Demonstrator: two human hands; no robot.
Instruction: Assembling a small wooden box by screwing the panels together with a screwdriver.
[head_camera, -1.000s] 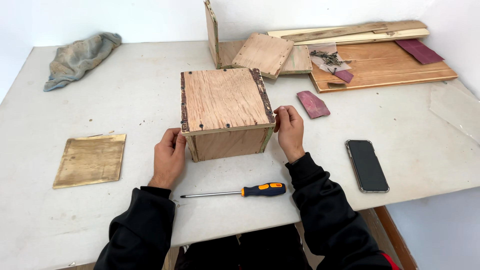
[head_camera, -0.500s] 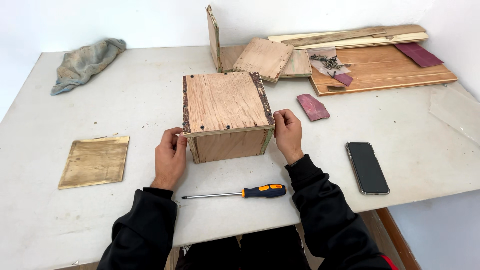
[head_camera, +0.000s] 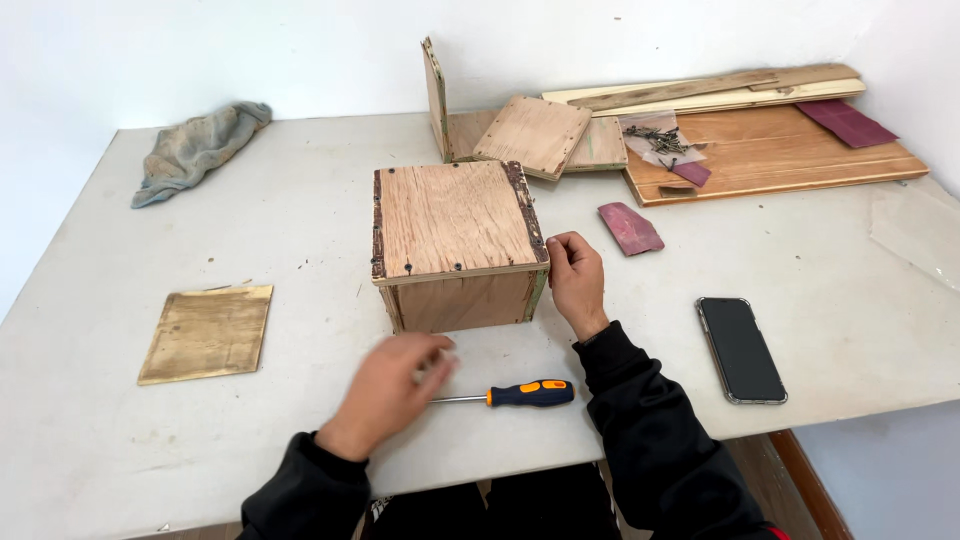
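Lying far left at the back of the white table (head_camera: 300, 210) is a crumpled grey rag (head_camera: 196, 148). Nearer the front edge on that side sits a flat square of pale plywood (head_camera: 208, 332), well apart from everything else.

Next comes the left hand (head_camera: 388, 392), blurred, hovering low over the table just in front of the box and above the bare shaft of the screwdriver (head_camera: 510, 394). Its fingers look loosely spread and it grips nothing; whether it touches the shaft I cannot tell. The screwdriver lies flat along the front edge, its black and orange handle pointing right.

At the middle stands the plywood box (head_camera: 455, 245), closed on top, with small screw heads along the top panel's edges and dark, rough strips down its left and right sides.

The right hand (head_camera: 575, 278) rests against the box's right front corner, fingers curled against the wall, steadying it rather than wrapped around anything.

Behind the box a thin board (head_camera: 435, 98) stands on edge, with square offcuts (head_camera: 535, 135) lying beside it. Just right of the hand lies a reddish sanding scrap (head_camera: 629, 226). Further right, a dark phone (head_camera: 741, 349) lies face up near the front edge. At the back right a wide plank (head_camera: 780, 160) carries a small heap of screws (head_camera: 660, 140), with long strips (head_camera: 700, 92) stacked behind it.
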